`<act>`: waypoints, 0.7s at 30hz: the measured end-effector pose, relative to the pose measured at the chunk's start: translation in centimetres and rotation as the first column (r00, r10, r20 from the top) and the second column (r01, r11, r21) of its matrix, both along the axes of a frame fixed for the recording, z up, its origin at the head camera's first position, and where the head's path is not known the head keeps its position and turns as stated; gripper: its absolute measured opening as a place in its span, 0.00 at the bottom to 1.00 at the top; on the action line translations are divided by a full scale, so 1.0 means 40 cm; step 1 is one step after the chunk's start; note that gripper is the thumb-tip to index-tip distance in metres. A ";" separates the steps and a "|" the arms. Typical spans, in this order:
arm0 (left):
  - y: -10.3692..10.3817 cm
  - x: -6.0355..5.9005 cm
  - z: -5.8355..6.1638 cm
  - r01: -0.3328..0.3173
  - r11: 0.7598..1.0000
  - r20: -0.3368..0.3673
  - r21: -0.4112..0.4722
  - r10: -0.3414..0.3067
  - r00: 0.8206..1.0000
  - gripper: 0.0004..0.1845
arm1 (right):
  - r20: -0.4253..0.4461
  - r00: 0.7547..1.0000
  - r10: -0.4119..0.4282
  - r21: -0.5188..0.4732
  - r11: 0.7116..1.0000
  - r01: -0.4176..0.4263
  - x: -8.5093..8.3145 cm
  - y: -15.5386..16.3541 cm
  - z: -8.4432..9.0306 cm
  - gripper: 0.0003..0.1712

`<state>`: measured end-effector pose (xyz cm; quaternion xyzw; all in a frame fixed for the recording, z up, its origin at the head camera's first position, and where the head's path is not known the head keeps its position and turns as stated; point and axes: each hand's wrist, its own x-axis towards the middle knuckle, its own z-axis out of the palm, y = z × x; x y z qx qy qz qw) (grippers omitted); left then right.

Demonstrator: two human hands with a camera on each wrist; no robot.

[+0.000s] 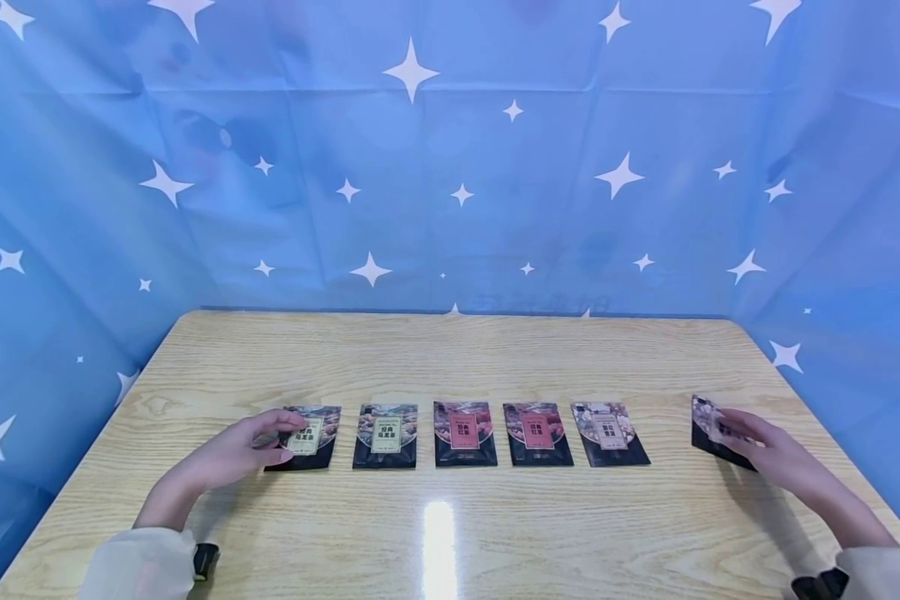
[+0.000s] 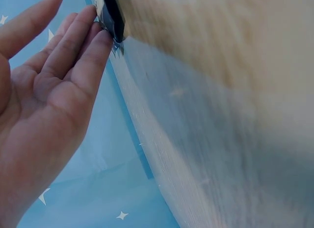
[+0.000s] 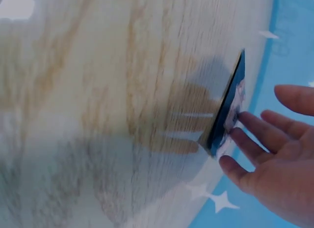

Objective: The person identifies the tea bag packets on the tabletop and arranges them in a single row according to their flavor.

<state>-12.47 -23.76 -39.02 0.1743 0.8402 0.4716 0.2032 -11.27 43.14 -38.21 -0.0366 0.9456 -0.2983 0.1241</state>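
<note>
left hand [image 1: 251, 450]: fingers straight, tips touching the left edge of the leftmost packet [image 1: 311, 437]; grasping nothing.
right hand [image 1: 757, 450]: relaxed, straight fingers resting on the far-right packet [image 1: 708, 429], which looks tilted up off the table [image 1: 450, 350]; not clenched.
row: four more packets [image 1: 465, 433] lie flat between the two, evenly spaced.
risk: with only flat fingertips on it, the tilted packet could slip or flop over; a nudge from the left could push the end packet askew.
</note>
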 end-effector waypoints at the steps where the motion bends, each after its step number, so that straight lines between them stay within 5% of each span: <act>1: 0.000 0.000 0.000 0.003 1.000 -0.001 0.001 -0.003 1.000 0.22 | -0.005 1.000 -0.006 0.005 1.000 0.006 -0.001 0.001 -0.002 0.31; 14: -0.003 -0.001 0.000 0.021 1.000 -0.009 0.005 -0.021 1.000 0.22 | -0.005 1.000 0.027 -0.017 0.999 -0.027 -0.009 -0.001 -0.001 0.29; 21: -0.001 0.000 0.001 0.017 1.000 -0.007 -0.003 -0.017 1.000 0.23 | 0.010 0.998 0.055 -0.114 0.992 -0.054 -0.002 -0.021 -0.001 0.29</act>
